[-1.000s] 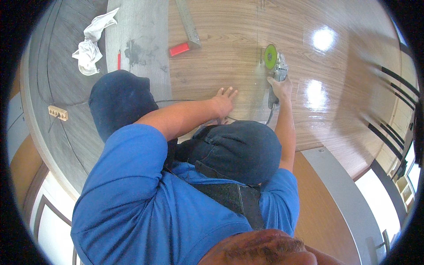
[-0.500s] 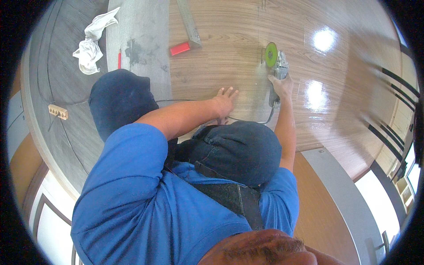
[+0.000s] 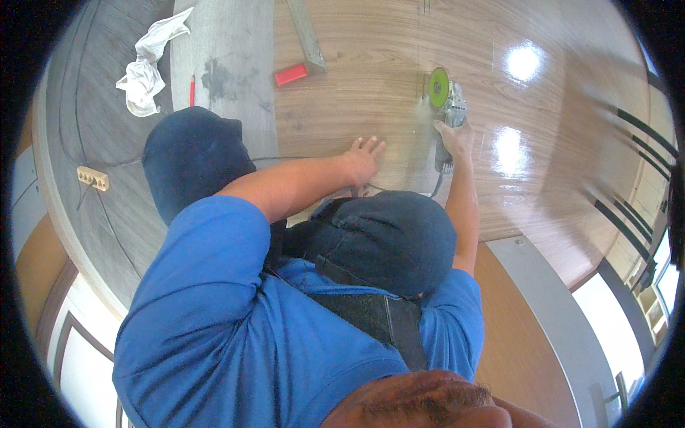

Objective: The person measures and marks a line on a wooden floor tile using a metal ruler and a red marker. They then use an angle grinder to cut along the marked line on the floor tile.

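Head view, looking down on a kneeling person: the right hand [image 3: 454, 137] is closed around the body of an angle grinder [image 3: 447, 107], whose green disc [image 3: 438, 78] stands upright on the glossy wood-pattern floor [image 3: 371, 57]. Left hand [image 3: 362, 158] lies open, fingers spread, palm flat on the floor just left of the grinder. A white rag [image 3: 150, 64], red pencil [image 3: 192, 90] and red-handled tool [image 3: 292, 73] lie farther off.

A glossy wood-grain floor [image 3: 371, 64] meets a grey plank strip [image 3: 228, 43] on the left. On the grey part lie a crumpled white rag [image 3: 146, 68], a red pencil [image 3: 192, 90] and a beige power strip [image 3: 93, 178]; a red block [image 3: 291, 74] rests on the wood beside a metal straightedge [image 3: 307, 36]
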The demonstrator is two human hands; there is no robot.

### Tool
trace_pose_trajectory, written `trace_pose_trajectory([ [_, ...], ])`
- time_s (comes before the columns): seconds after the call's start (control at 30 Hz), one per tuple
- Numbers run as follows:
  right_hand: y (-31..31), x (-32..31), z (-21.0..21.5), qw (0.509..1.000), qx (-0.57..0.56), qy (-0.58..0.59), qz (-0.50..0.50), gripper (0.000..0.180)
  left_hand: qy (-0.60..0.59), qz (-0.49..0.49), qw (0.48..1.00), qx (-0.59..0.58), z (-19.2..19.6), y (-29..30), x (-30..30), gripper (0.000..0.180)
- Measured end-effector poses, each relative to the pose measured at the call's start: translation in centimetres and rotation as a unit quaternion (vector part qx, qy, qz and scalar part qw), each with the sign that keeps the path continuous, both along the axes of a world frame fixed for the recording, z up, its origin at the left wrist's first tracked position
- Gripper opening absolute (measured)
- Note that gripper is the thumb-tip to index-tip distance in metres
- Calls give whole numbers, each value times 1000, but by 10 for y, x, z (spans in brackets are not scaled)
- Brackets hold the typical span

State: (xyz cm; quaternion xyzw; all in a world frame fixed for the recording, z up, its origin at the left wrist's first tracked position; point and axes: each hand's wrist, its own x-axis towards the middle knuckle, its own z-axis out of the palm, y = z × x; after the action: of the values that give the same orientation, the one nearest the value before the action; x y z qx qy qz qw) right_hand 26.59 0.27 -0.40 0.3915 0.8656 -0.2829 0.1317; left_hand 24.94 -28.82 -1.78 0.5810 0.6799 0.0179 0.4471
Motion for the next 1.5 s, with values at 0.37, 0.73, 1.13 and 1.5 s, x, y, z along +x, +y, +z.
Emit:
trace_pose_trajectory([
  [0.37, -1, 5, -5, 1000, 6, 6, -2, 73, 9, 5, 1000, -1, -7, 1, 3, 35],
  [0.73, 2, 11, -13, 999, 30, 27, 6, 61, -15, 1, 1000, -18, 12, 3, -6, 60],
  [1.13, 8, 10, -24, 998, 47, 23, 16, 62, -16, -2, 1000, -20, 16, 3, -7, 61],
  [1.5, 7, 5, -17, 1000, -15, 16, 6, 78, -15, 8, 1000, -5, 5, 2, -3, 58],
])
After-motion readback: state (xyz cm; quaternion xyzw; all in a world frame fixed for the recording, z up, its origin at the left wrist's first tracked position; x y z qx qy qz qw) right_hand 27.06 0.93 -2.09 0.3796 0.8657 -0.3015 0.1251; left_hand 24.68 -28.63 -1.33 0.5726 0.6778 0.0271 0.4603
